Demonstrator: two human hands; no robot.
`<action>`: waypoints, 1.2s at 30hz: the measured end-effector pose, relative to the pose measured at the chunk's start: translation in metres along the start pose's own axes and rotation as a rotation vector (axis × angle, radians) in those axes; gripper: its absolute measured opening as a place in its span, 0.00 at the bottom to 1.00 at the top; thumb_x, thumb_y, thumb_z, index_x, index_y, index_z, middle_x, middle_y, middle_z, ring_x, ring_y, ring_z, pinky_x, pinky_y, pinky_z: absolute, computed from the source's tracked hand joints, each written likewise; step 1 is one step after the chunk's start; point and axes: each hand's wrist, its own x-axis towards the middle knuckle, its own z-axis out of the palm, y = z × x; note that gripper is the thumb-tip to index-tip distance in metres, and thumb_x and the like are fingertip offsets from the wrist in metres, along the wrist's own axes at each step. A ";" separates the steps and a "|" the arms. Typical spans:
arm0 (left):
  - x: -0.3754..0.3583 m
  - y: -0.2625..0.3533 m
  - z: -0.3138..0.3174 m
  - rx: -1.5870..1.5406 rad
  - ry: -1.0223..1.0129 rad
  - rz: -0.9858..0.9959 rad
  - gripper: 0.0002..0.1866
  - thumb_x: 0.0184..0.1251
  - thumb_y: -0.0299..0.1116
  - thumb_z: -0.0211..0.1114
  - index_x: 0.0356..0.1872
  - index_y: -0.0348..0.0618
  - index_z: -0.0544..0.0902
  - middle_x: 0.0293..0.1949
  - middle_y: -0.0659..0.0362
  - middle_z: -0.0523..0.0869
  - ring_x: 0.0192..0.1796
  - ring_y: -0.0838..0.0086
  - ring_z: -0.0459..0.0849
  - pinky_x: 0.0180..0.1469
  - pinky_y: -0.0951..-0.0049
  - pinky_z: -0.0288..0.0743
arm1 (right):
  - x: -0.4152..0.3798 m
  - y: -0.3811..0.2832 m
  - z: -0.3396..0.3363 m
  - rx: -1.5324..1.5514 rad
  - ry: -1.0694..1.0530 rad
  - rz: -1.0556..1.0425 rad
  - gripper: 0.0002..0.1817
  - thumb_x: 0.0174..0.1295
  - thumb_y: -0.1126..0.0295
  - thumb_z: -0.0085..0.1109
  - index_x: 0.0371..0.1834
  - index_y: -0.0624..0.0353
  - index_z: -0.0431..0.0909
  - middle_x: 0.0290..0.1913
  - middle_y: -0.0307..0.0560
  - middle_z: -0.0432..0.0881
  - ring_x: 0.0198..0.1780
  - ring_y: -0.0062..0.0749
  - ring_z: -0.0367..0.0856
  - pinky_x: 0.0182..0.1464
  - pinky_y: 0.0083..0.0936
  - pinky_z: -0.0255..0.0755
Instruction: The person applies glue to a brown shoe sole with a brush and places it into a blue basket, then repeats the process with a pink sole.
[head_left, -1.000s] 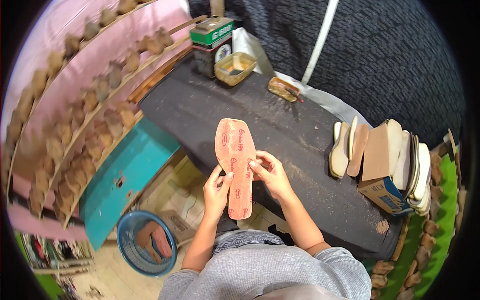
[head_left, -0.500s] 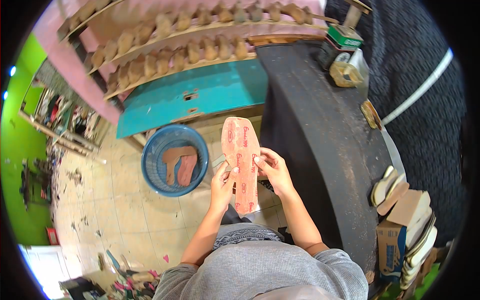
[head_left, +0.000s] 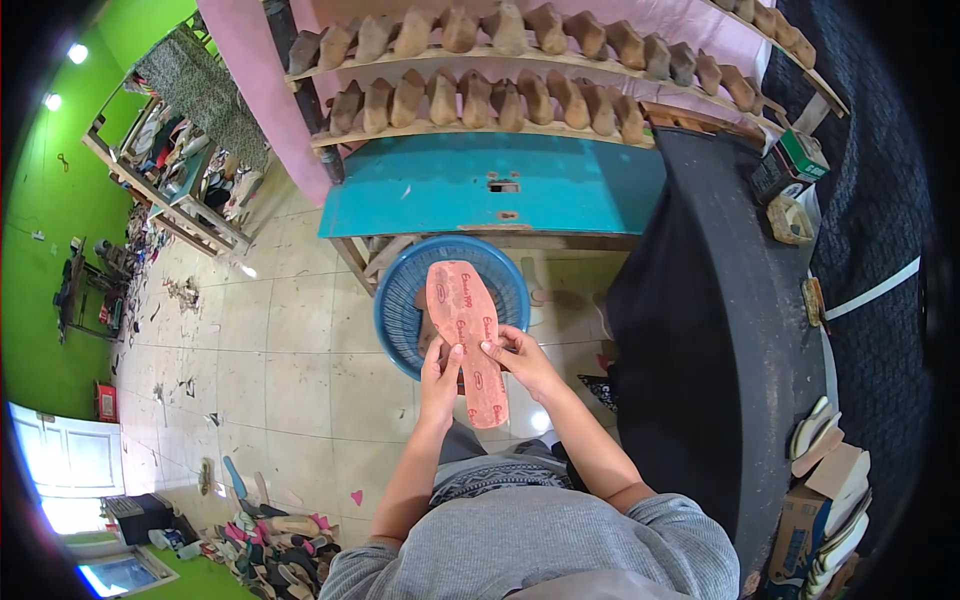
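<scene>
Both hands grip one reddish insole (head_left: 468, 335) bearing printed oval marks. The left hand (head_left: 441, 372) pinches its left edge near the middle; the right hand (head_left: 518, 358) clasps the right edge, fingers across the face. The insole is held above a blue basket (head_left: 400, 300) standing on the tiled floor (head_left: 270, 370). A dark-covered bench (head_left: 720, 330) lies to the right. Wooden shoe lasts (head_left: 480, 95) line pink shelves above a teal panel (head_left: 480, 185).

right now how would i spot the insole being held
Find the round blue basket on the tiled floor before the teal bench. Above it, the left hand and right hand hold the insole: flat, reddish-pink, stamped with red logos, unlike the plain ones inside.
</scene>
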 end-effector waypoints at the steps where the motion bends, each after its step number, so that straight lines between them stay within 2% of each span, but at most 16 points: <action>1: 0.008 0.009 -0.015 0.039 -0.030 -0.063 0.23 0.71 0.38 0.56 0.65 0.44 0.67 0.44 0.57 0.83 0.41 0.80 0.82 0.33 0.78 0.78 | 0.011 0.004 0.010 -0.007 0.006 0.013 0.19 0.63 0.64 0.61 0.53 0.62 0.73 0.41 0.40 0.80 0.42 0.21 0.78 0.44 0.20 0.74; 5: 0.070 -0.002 -0.086 0.207 -0.221 -0.008 0.23 0.70 0.37 0.57 0.63 0.43 0.68 0.42 0.58 0.83 0.44 0.79 0.80 0.39 0.78 0.76 | 0.054 0.008 0.033 0.235 0.144 0.077 0.18 0.64 0.64 0.59 0.53 0.62 0.73 0.43 0.41 0.80 0.42 0.23 0.80 0.43 0.22 0.76; 7: 0.096 -0.001 -0.107 0.440 -0.437 -0.061 0.24 0.66 0.37 0.62 0.62 0.42 0.71 0.42 0.58 0.83 0.43 0.81 0.79 0.44 0.79 0.73 | 0.075 0.017 0.027 0.283 0.220 0.042 0.18 0.65 0.63 0.57 0.53 0.61 0.73 0.44 0.41 0.80 0.42 0.24 0.81 0.42 0.22 0.77; 11: 0.120 0.022 -0.110 0.687 -0.492 -0.172 0.33 0.58 0.38 0.69 0.64 0.45 0.67 0.45 0.52 0.82 0.45 0.74 0.81 0.48 0.73 0.73 | 0.099 0.041 0.018 0.385 0.392 0.027 0.15 0.65 0.64 0.57 0.52 0.57 0.73 0.44 0.40 0.80 0.43 0.26 0.80 0.44 0.27 0.77; 14: 0.138 -0.005 -0.121 1.036 -0.509 0.371 0.43 0.43 0.38 0.74 0.64 0.54 0.61 0.53 0.50 0.77 0.52 0.54 0.78 0.51 0.57 0.73 | 0.112 0.059 0.012 0.455 0.524 0.037 0.11 0.65 0.65 0.57 0.48 0.55 0.72 0.45 0.38 0.79 0.45 0.26 0.79 0.47 0.28 0.74; 15: 0.147 -0.022 -0.129 1.033 -0.511 0.364 0.43 0.43 0.38 0.74 0.64 0.54 0.61 0.53 0.50 0.77 0.52 0.54 0.78 0.51 0.57 0.73 | 0.117 0.069 0.009 0.489 0.583 0.043 0.10 0.65 0.65 0.57 0.46 0.53 0.72 0.45 0.36 0.79 0.46 0.26 0.78 0.48 0.29 0.73; 17: 0.169 -0.051 -0.136 1.322 -0.487 0.354 0.40 0.43 0.35 0.71 0.62 0.55 0.63 0.52 0.55 0.75 0.52 0.54 0.77 0.51 0.56 0.73 | 0.132 0.097 -0.003 0.459 0.648 0.042 0.09 0.65 0.65 0.57 0.45 0.52 0.72 0.44 0.36 0.79 0.45 0.24 0.78 0.48 0.28 0.72; 19: 0.186 -0.070 -0.145 1.362 -0.476 0.362 0.38 0.42 0.32 0.69 0.61 0.58 0.66 0.51 0.57 0.74 0.52 0.55 0.75 0.52 0.54 0.71 | 0.145 0.130 -0.016 0.439 0.720 0.043 0.09 0.65 0.64 0.57 0.44 0.51 0.72 0.43 0.35 0.79 0.45 0.23 0.77 0.48 0.26 0.71; 21: 0.203 -0.089 -0.158 1.485 -0.450 0.440 0.35 0.42 0.32 0.68 0.58 0.59 0.70 0.52 0.59 0.73 0.53 0.57 0.73 0.52 0.53 0.69 | 0.157 0.165 -0.033 0.414 0.752 0.084 0.10 0.64 0.63 0.59 0.43 0.53 0.72 0.39 0.34 0.79 0.40 0.20 0.76 0.44 0.23 0.71; 22: 0.214 -0.098 -0.163 1.502 -0.449 0.386 0.35 0.41 0.31 0.69 0.57 0.61 0.73 0.53 0.60 0.73 0.55 0.60 0.70 0.55 0.54 0.65 | 0.166 0.197 -0.050 0.329 0.705 0.105 0.14 0.60 0.57 0.63 0.40 0.50 0.73 0.35 0.32 0.76 0.42 0.21 0.75 0.45 0.28 0.70; 23: 0.225 -0.108 -0.171 1.499 -0.453 0.386 0.35 0.41 0.31 0.69 0.57 0.61 0.73 0.53 0.60 0.73 0.55 0.60 0.70 0.55 0.54 0.65 | 0.175 0.222 -0.059 0.328 0.709 0.105 0.14 0.60 0.57 0.63 0.40 0.50 0.73 0.35 0.32 0.76 0.42 0.21 0.75 0.45 0.28 0.70; 25: 0.243 -0.127 -0.183 1.572 -0.487 0.472 0.36 0.40 0.29 0.69 0.59 0.62 0.73 0.54 0.61 0.73 0.57 0.61 0.69 0.58 0.55 0.62 | 0.190 0.264 -0.072 0.162 0.727 0.232 0.12 0.60 0.56 0.63 0.38 0.49 0.74 0.32 0.32 0.76 0.37 0.21 0.76 0.40 0.23 0.71; 27: 0.258 -0.150 -0.190 1.583 -0.497 0.391 0.38 0.39 0.27 0.69 0.60 0.64 0.73 0.54 0.62 0.73 0.59 0.63 0.67 0.60 0.56 0.59 | 0.203 0.293 -0.078 0.123 0.753 0.214 0.14 0.60 0.56 0.63 0.38 0.51 0.74 0.32 0.34 0.76 0.33 0.22 0.76 0.36 0.21 0.72; 30: 0.276 -0.186 -0.195 1.549 -0.476 0.358 0.38 0.40 0.25 0.69 0.60 0.61 0.72 0.55 0.62 0.73 0.60 0.63 0.67 0.60 0.56 0.60 | 0.223 0.326 -0.089 0.030 0.866 0.332 0.14 0.60 0.58 0.63 0.38 0.55 0.73 0.32 0.36 0.76 0.35 0.23 0.76 0.35 0.26 0.73; 32: 0.286 -0.199 -0.189 1.562 -0.438 0.136 0.36 0.41 0.25 0.70 0.58 0.56 0.70 0.56 0.62 0.73 0.61 0.64 0.67 0.61 0.57 0.60 | 0.238 0.349 -0.096 -0.036 0.898 0.319 0.14 0.60 0.58 0.63 0.38 0.55 0.73 0.32 0.36 0.76 0.34 0.24 0.76 0.33 0.26 0.73; 36: 0.300 -0.212 -0.184 1.649 -0.389 0.219 0.33 0.43 0.26 0.71 0.55 0.53 0.69 0.55 0.62 0.73 0.62 0.64 0.67 0.61 0.57 0.61 | 0.259 0.373 -0.104 -0.202 0.961 0.353 0.13 0.60 0.60 0.63 0.38 0.57 0.74 0.30 0.39 0.77 0.29 0.26 0.76 0.28 0.27 0.72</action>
